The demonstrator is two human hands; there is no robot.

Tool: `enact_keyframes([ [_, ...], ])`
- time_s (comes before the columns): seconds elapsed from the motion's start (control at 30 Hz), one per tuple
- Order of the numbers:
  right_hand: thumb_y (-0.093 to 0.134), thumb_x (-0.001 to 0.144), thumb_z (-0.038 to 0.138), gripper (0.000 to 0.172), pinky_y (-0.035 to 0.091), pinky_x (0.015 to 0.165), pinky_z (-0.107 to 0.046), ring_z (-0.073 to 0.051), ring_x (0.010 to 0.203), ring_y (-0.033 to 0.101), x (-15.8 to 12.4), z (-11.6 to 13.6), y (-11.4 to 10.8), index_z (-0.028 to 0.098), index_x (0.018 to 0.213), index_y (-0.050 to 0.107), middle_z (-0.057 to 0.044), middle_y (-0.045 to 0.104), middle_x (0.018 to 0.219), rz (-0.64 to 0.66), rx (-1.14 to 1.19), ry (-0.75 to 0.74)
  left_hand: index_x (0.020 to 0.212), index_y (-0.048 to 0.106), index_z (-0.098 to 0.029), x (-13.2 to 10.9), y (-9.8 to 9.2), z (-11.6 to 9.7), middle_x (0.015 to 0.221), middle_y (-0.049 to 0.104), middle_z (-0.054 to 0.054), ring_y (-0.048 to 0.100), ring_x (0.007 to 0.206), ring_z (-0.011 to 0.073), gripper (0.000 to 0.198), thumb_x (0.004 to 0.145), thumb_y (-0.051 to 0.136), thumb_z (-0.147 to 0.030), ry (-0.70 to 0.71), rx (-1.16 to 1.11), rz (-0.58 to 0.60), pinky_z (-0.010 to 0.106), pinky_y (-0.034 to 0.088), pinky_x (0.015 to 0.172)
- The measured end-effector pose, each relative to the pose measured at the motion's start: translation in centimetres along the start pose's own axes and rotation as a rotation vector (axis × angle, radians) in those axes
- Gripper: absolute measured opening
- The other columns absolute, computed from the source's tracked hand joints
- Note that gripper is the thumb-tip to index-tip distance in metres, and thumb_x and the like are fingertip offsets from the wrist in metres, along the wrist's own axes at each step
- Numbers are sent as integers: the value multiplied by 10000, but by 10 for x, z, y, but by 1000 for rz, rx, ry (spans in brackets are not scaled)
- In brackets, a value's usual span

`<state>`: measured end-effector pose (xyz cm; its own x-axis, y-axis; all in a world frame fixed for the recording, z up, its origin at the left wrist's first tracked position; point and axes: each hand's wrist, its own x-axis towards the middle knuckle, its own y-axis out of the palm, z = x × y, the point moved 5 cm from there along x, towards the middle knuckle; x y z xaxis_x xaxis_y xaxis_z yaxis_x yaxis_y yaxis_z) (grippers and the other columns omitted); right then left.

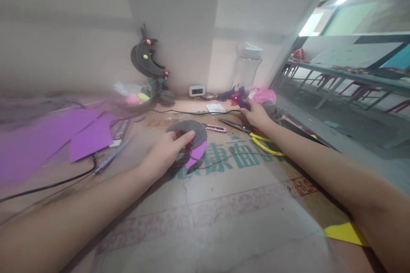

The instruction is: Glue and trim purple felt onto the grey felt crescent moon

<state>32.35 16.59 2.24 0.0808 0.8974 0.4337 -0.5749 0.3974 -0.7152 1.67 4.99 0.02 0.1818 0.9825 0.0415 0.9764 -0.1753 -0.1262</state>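
Observation:
My left hand (171, 149) grips a crescent moon shape (192, 129) wrapped in grey yarn, thumb on top; its lower tip shows bare purple. A strand of yarn trails from it to the right. At the back of the table, my right hand (254, 113) has its fingers closed around a dark blue glue gun (238, 98) with a small red light lit. Just below that hand lie scissors with yellow handles (265, 144). A pink utility knife (216, 128) rests beside the crescent. The ball of grey yarn (272, 110) sits right of my right hand.
Purple sheets (91, 136) and a pen (110, 158) lie on the left. A finished-looking dark crescent (145, 57), a small digital clock (196, 90) and a clear bottle (248, 68) stand at the back. Yellow paper (347, 233) is at the front right. A black cable (192, 113) crosses the table.

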Motion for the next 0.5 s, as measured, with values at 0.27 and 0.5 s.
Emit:
enact_keyframes([
  [0.27, 570, 831, 335, 150, 552, 715, -344, -188, 680, 635, -6, 20, -26, 191, 871, 576, -45, 659, 747, -145, 313, 46, 742, 643, -156, 1, 1, 1, 669, 601, 3, 523, 616, 118, 268, 815, 670, -412, -13, -109, 8, 249, 389, 608],
  [0.5, 658, 788, 461, 299, 521, 637, -307, -165, 588, 601, -74, 89, -12, 199, 669, 575, -10, 621, 581, 9, 456, -52, 680, 616, -173, 0, 1, 3, 656, 616, 11, 567, 620, 148, 314, 796, 662, -461, -75, -37, 7, 266, 424, 614],
])
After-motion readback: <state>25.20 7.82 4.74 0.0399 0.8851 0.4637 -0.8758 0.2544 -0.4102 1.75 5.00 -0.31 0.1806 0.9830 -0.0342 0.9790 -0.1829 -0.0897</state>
